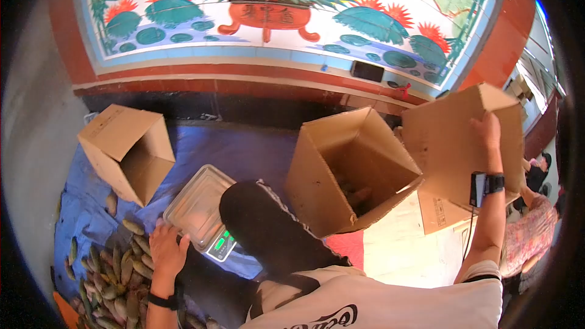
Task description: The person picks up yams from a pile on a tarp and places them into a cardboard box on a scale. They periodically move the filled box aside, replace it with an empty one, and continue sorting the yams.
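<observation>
My left hand (169, 248), fingers spread, is beside the near left corner of a clear tray (201, 204) that sits on a scale (221, 245) with a lit green display. Below and left of that hand lies a heap of long greenish-purple vegetables (113, 280). My right hand (487, 128) is at the upper part of a large cardboard box (448, 146), its fingers closed at the box's flap. Another open box (311, 176) stands between the scale and that box, with something at its bottom that I cannot make out.
An open carton (119, 131) lies tilted at the left on the blue sheet (85, 189). Behind is a wall with a painted mural (265, 15) and a ledge. A person in a patterned top (529, 234) is at the far right.
</observation>
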### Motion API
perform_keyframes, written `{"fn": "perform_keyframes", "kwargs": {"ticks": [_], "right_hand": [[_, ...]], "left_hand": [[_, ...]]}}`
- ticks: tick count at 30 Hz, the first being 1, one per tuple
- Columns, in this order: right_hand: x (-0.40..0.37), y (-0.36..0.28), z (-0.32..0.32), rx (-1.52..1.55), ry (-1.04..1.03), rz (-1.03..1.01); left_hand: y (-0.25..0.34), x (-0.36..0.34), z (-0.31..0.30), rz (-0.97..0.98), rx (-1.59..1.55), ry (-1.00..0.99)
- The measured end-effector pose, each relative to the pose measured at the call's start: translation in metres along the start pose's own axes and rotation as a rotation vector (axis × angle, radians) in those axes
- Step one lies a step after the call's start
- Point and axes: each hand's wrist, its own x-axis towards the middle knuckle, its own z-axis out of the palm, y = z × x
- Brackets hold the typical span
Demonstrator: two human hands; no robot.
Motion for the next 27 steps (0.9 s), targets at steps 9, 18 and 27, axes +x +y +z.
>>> {"fn": "perform_keyframes", "kwargs": {"ticks": [9,18,27], "right_hand": [[0.0,-0.108,-0.106,0.665,0.227,-0.275],[-0.009,-0.244,-0.139,0.961,0.152,-0.306],[-0.024,-0.437,-0.063,1.193,-0.208,-0.862]], "left_hand": [[0.004,-0.008,-0.01,-0.085,-0.023,0.032],[-0.013,-0.033,-0.022,-0.112,-0.037,0.102],[-0.02,-0.054,-0.036,-0.247,-0.026,0.089]]}}
